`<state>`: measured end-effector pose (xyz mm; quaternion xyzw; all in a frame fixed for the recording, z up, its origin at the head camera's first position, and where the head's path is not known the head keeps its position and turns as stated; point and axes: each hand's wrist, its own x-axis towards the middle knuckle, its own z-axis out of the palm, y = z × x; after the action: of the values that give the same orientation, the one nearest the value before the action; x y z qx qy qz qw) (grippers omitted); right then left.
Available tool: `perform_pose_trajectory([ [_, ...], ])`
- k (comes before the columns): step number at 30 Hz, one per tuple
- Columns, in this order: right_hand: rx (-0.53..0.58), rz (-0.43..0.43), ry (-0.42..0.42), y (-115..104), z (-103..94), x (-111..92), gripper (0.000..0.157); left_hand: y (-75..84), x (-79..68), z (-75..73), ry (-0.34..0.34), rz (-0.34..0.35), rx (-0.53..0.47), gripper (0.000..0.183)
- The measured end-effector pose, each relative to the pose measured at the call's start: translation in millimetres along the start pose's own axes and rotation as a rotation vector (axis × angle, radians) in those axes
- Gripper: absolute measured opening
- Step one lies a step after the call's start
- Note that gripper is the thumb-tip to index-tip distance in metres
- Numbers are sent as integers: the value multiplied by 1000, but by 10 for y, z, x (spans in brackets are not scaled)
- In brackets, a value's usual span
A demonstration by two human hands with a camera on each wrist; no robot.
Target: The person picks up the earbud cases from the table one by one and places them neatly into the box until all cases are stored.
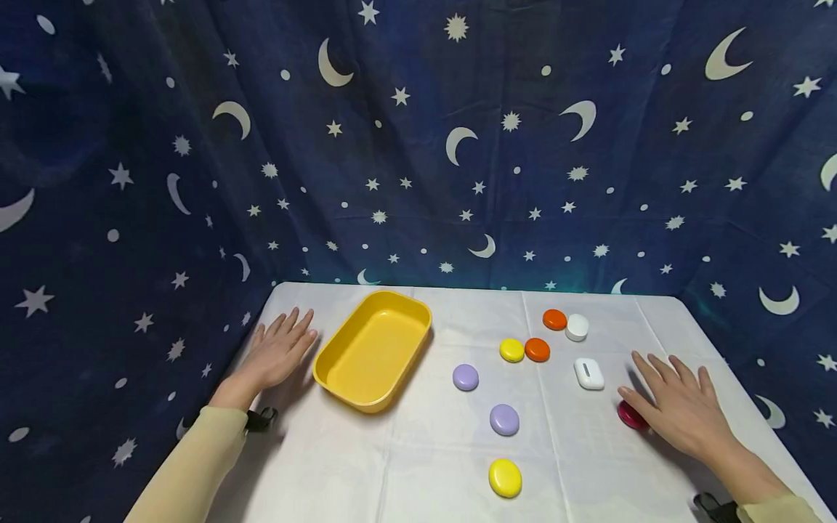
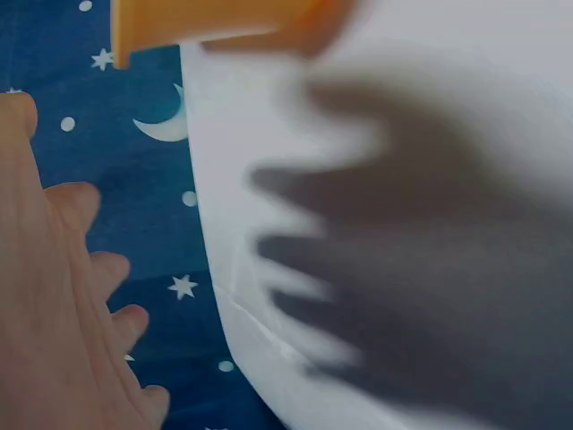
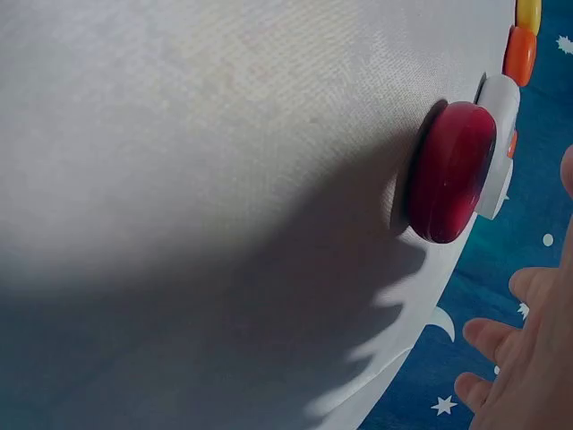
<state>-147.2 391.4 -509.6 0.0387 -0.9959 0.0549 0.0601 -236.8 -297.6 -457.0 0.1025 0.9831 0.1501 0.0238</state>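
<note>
My left hand (image 1: 277,352), fingers spread, hovers over the table's left side beside a yellow tub (image 1: 373,349); its shadow falls on the cloth in the left wrist view. On the right, my right hand (image 1: 683,407) is held above the cloth with straight fingers and nothing in it. A dark red disc (image 1: 631,415), smooth and rounded, lies beneath its thumb in the head view; the right wrist view shows the same red disc (image 3: 451,172) standing apart from the fingers. Left of that hand is a white earbud case (image 1: 589,374).
Mid-table lie two lilac discs (image 1: 466,377), a yellow disc (image 1: 506,478) nearer me, and another yellow disc (image 1: 511,350) beside an orange disc (image 1: 538,349). Farther back, a second orange disc (image 1: 554,319) sits by a white round piece (image 1: 577,327). A star-patterned curtain (image 1: 418,145) surrounds the table.
</note>
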Motion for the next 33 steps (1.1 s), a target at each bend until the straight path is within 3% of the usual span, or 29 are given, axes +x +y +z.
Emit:
perform_pose_trajectory([
  [4,14,-9,-7,27,-39,-70,91,84,92,-60,-56,21,-103,72],
  [9,98,-16,-39,62,-91,-145,96,197,233,-110,-153,33,-356,73],
  [14,178,10,-129,69,-106,-191,99,282,370,-119,-260,12,-532,72],
  [18,212,16,-153,61,-109,-202,101,303,469,-107,-370,-45,-678,68],
  [21,225,30,-173,50,-121,-192,103,293,519,-92,-437,-106,-732,67],
  [26,244,52,-204,21,-134,-157,106,226,544,-65,-508,-151,-778,68],
  [33,287,40,-222,44,-113,-159,103,138,529,-41,-518,-157,-823,61],
])
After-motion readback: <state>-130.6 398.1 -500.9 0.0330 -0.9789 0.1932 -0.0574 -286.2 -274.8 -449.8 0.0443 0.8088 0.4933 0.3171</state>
